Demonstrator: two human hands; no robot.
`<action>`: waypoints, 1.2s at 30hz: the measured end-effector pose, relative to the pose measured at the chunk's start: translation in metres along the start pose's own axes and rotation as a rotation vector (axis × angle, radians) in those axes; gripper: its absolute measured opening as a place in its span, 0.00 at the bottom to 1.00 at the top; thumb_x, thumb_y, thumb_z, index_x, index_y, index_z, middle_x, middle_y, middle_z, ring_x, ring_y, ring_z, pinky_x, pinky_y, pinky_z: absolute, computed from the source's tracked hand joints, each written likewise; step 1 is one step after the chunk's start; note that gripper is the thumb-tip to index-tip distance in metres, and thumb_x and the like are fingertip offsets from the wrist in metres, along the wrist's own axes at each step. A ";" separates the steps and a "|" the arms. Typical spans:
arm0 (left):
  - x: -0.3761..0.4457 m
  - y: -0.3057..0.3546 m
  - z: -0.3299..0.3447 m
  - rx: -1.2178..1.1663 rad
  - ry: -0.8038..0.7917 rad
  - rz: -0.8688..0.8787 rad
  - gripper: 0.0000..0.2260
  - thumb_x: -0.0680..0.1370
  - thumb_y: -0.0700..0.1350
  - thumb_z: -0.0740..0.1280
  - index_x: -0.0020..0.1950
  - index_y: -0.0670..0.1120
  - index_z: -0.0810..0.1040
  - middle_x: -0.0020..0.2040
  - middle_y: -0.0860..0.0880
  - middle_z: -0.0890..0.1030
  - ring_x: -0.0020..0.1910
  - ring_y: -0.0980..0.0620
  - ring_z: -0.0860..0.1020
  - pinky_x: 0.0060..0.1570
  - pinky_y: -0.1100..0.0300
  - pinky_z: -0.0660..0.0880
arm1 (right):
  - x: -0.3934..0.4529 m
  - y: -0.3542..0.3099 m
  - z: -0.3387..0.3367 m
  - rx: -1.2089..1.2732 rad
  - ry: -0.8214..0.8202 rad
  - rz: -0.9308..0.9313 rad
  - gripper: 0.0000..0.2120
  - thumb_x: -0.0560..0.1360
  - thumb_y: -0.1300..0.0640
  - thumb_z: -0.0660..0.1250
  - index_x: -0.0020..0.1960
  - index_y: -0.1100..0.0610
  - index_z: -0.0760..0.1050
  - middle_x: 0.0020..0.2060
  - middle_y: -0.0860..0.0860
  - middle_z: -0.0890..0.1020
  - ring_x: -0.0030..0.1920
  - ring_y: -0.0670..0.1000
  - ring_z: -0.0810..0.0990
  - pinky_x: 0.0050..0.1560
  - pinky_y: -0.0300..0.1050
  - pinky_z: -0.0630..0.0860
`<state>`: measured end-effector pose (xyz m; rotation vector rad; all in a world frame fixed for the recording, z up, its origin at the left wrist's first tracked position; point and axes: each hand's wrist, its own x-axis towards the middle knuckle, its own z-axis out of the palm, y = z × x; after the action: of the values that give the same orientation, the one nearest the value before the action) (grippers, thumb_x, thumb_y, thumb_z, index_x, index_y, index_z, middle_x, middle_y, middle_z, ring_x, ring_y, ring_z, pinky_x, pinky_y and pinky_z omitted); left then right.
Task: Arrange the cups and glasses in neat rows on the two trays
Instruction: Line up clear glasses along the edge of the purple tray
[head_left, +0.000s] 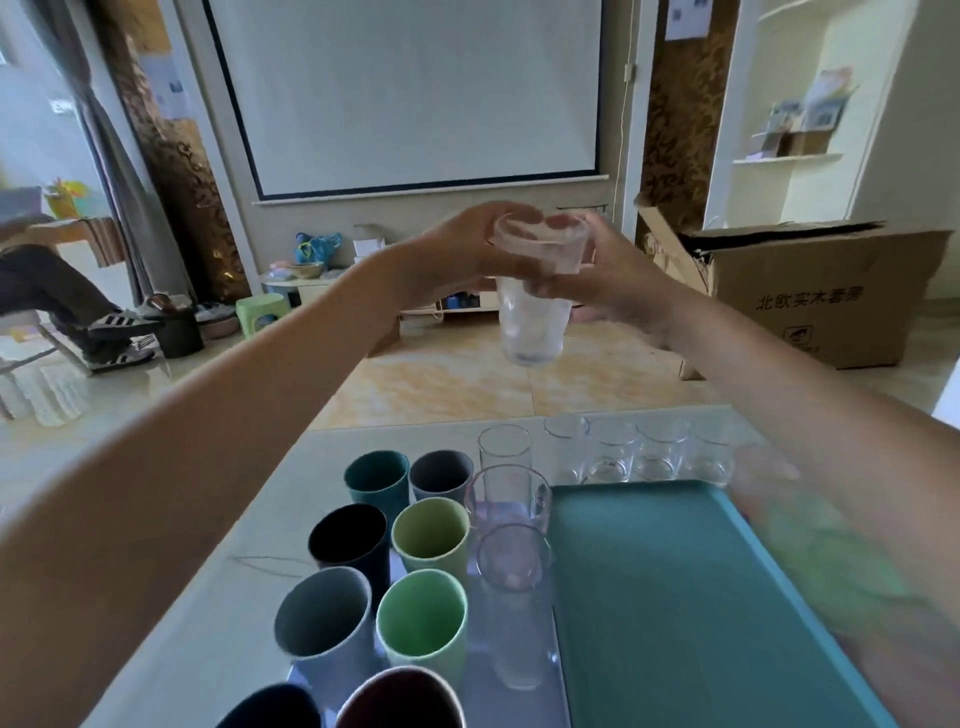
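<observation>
A clear glass (532, 317) is held up in the air beyond the table's far edge. My left hand (457, 254) grips its rim from the left and my right hand (608, 280) grips it from the right. On the table below, a teal tray (685, 597) lies bare. Left of it stand three tall clear glasses (511, 551) in a column, and several coloured cups (426, 535) in two columns. A row of small clear glasses (628, 452) stands behind the tray.
The white table (218, 613) ends just past the small glasses. Beyond it lie a tiled floor, a large open cardboard box (810, 296) at right, a green stool (260, 312), and a seated person's legs (67, 301) at far left.
</observation>
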<state>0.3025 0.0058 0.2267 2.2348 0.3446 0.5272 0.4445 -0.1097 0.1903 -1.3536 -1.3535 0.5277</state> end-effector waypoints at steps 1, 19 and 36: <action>-0.014 0.017 0.005 0.015 -0.011 0.004 0.32 0.62 0.50 0.75 0.64 0.49 0.70 0.61 0.50 0.75 0.58 0.53 0.76 0.54 0.60 0.77 | -0.018 -0.011 -0.001 0.005 0.004 -0.010 0.38 0.59 0.51 0.78 0.65 0.49 0.65 0.57 0.45 0.78 0.57 0.45 0.76 0.40 0.44 0.81; -0.224 -0.010 0.142 0.325 -0.148 -0.174 0.37 0.57 0.58 0.79 0.62 0.54 0.68 0.51 0.61 0.75 0.48 0.64 0.74 0.42 0.78 0.70 | -0.257 0.049 0.094 -0.026 -0.067 0.177 0.35 0.56 0.46 0.81 0.58 0.39 0.68 0.55 0.43 0.76 0.53 0.43 0.81 0.50 0.44 0.81; -0.278 -0.074 0.150 0.851 -0.310 -0.187 0.14 0.69 0.58 0.66 0.42 0.50 0.68 0.43 0.54 0.74 0.41 0.51 0.70 0.35 0.59 0.62 | -0.274 0.125 0.143 0.055 -0.122 0.296 0.37 0.64 0.57 0.79 0.62 0.35 0.63 0.57 0.37 0.75 0.58 0.34 0.75 0.52 0.33 0.75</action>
<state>0.1247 -0.1568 0.0093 2.9921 0.7000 -0.1150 0.3022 -0.2710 -0.0638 -1.5051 -1.2318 0.8523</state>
